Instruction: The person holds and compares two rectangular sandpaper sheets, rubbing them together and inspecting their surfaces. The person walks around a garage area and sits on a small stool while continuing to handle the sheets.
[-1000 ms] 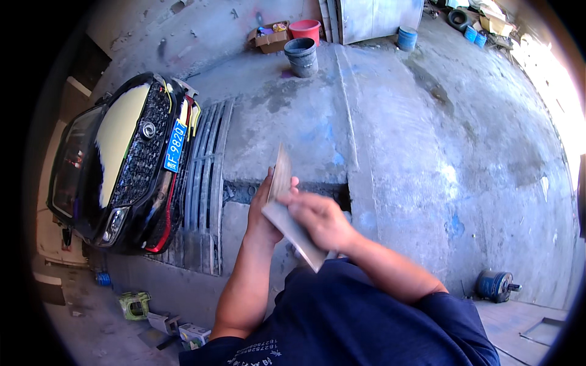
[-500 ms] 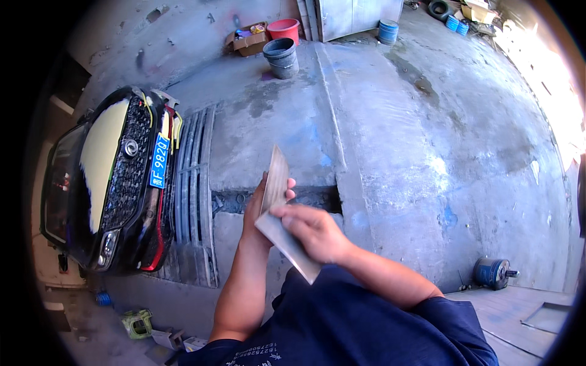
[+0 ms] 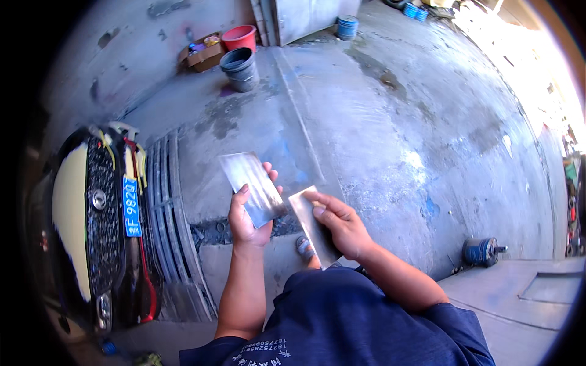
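Note:
My left hand (image 3: 247,222) grips a flat rectangular metal plate (image 3: 250,183), its shiny face streaked with pale smears, thumb along its left edge and fingertips showing past the far right edge. To the right, my right hand (image 3: 339,226) is shut on a second metal plate (image 3: 311,238), long and narrow, with thumb and forefinger near its upper end. The two plates are apart, held over the concrete floor (image 3: 378,183) in front of my dark blue shirt.
A car (image 3: 85,207) with a pale hood patch stands left beside a slatted grate (image 3: 171,213). A trench (image 3: 207,232) crosses below my hands. Farther off are a cardboard box (image 3: 201,61), red tub (image 3: 239,35), grey bucket (image 3: 239,73), blue pail (image 3: 347,29); a dark canister (image 3: 479,251) lies right.
The plates, overlapping before, are now apart. The left plate has turned flatter toward the camera, and my right hand has moved right. The whole view has shifted, with the car sitting lower.

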{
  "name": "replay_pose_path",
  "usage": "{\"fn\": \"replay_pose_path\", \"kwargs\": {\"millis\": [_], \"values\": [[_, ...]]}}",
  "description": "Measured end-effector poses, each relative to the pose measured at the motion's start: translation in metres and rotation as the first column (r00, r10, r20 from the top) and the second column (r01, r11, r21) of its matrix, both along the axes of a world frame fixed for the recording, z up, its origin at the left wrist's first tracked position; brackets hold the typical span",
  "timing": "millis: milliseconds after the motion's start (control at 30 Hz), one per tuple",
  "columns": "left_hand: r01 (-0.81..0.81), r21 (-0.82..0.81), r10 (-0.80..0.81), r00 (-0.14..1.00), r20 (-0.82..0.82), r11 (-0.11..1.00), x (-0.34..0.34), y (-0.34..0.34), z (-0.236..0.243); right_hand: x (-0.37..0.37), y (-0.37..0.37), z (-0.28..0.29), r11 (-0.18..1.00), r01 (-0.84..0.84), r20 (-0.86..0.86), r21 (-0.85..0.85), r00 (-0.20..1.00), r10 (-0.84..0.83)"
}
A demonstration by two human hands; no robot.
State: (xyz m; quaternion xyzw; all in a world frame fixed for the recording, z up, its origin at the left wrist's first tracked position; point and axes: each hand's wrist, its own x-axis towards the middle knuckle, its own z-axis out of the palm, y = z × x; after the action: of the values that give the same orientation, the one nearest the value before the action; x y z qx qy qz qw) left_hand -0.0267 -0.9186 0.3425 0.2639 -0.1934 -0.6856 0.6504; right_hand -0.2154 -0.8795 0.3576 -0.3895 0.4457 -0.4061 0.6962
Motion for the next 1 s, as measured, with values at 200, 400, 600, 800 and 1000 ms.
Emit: {"fn": "replay_pose_path", "kwargs": {"millis": [200, 400, 600, 800, 1000], "values": [[-0.1, -0.142, 0.14, 0.941, 0.308, 0.985, -0.034, -0.039, 0.023, 0.013, -0.012, -0.006, 0.993, 0.076, -0.02, -0.092, 0.997, -0.078], [-0.076, -0.315, 0.164, 0.951, 0.264, 0.946, -0.079, -0.043, 0.016, 0.0, -0.031, -0.005, 0.98, 0.194, 0.125, -0.048, 0.974, -0.187], [0.032, -0.407, 0.086, 0.959, 0.269, 0.913, -0.112, -0.058, 0.022, -0.032, -0.036, -0.001, 0.972, 0.233, 0.1, -0.043, 0.969, -0.227], [0.08, -0.414, 0.003, 0.98, 0.198, 0.907, -0.175, -0.067, 0.035, -0.1, -0.072, 0.011, 0.95, 0.308, 0.172, -0.049, 0.94, -0.296], [0.114, -0.423, -0.007, 0.969, 0.247, 0.899, -0.263, -0.086, 0.041, -0.187, -0.086, 0.01, 0.94, 0.327, 0.183, -0.098, 0.934, -0.306]]}}
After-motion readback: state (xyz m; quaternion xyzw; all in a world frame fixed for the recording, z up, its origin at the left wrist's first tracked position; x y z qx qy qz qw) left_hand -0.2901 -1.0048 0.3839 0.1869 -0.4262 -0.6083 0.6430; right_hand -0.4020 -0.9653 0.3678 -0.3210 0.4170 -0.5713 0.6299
